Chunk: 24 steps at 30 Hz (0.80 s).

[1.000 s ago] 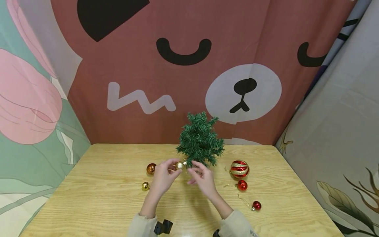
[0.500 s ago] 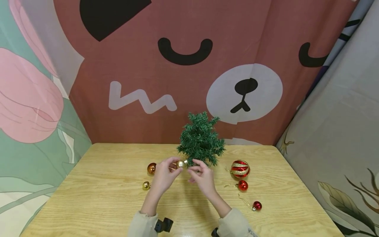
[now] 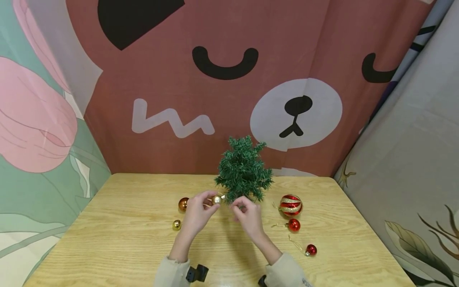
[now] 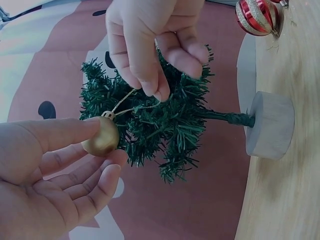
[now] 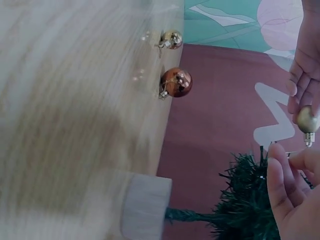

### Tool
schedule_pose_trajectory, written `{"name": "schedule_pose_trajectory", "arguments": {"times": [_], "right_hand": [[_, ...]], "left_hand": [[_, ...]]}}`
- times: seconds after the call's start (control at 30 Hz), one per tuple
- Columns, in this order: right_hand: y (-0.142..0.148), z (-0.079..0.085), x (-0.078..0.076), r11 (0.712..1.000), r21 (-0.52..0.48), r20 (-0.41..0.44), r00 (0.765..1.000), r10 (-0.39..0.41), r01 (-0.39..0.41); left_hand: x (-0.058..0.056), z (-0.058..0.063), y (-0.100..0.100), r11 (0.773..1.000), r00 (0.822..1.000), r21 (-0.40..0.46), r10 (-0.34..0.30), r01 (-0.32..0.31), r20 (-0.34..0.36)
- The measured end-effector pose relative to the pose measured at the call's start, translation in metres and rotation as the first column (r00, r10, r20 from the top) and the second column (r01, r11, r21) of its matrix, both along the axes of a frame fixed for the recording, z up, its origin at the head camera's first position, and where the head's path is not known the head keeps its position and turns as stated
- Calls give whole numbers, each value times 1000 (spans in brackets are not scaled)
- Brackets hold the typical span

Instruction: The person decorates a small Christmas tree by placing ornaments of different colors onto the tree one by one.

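Note:
My left hand (image 3: 196, 211) pinches a matte gold bauble (image 4: 102, 139) between thumb and fingers, in front of a small artificial Christmas tree (image 3: 243, 169). From the bauble's cap a thin gold string loop (image 4: 120, 103) stretches toward my right hand (image 3: 250, 219). In the left wrist view, the right thumb and index finger pinch the far end of that loop. Both hands are raised above the table, close to the tree's lower front branches. The tree stands upright on a pale round base (image 4: 270, 125), which the hands and branches hide in the head view.
On the wooden table (image 3: 118, 239), a copper bauble (image 3: 183, 204) and a small shiny gold bauble (image 3: 177, 225) lie at left. To the right lie a red-and-gold striped bauble (image 3: 291, 205), a red bauble (image 3: 294, 225) and a darker red one (image 3: 311, 250). Printed curtains surround the table.
My right hand's fingers have drawn together on the string and shifted slightly right and down. The left hand and the gold bauble have moved only slightly.

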State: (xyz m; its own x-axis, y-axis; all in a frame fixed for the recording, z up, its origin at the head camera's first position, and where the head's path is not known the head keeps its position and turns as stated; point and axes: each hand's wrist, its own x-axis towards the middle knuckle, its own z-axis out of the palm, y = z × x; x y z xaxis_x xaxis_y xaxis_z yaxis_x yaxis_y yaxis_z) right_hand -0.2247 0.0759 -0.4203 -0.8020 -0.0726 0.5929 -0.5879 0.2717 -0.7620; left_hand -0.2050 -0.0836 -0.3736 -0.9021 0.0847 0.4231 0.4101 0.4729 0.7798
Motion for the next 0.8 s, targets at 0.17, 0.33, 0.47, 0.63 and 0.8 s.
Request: {"name": "schedule_pose_trajectory", "arguments": {"times": [0.17,0.33,0.47,0.63,0.8], "right_hand": [[1,4,1,964,211,-176,976,-128,164],[2,7,1,925,300,-269,951,-152,233],[2,8,1,904,336,-291,942,-168,265],[2,10,-1,887,359,-329,928,-172,292],[1,14,-3,842,421,-403,901,-159,337]], "left_hand": [[0,-2,-1,1000,1000,-3,-8,8,-1],[0,-3,-2,1000,1000,-20,6,-6,-6],[1,-4,-3,999,1000,-38,21,-21,-7],[2,-5,-3,998,999,-45,31,-32,-13],[2,-6,-4,998,999,-53,34,-35,-18]]}}
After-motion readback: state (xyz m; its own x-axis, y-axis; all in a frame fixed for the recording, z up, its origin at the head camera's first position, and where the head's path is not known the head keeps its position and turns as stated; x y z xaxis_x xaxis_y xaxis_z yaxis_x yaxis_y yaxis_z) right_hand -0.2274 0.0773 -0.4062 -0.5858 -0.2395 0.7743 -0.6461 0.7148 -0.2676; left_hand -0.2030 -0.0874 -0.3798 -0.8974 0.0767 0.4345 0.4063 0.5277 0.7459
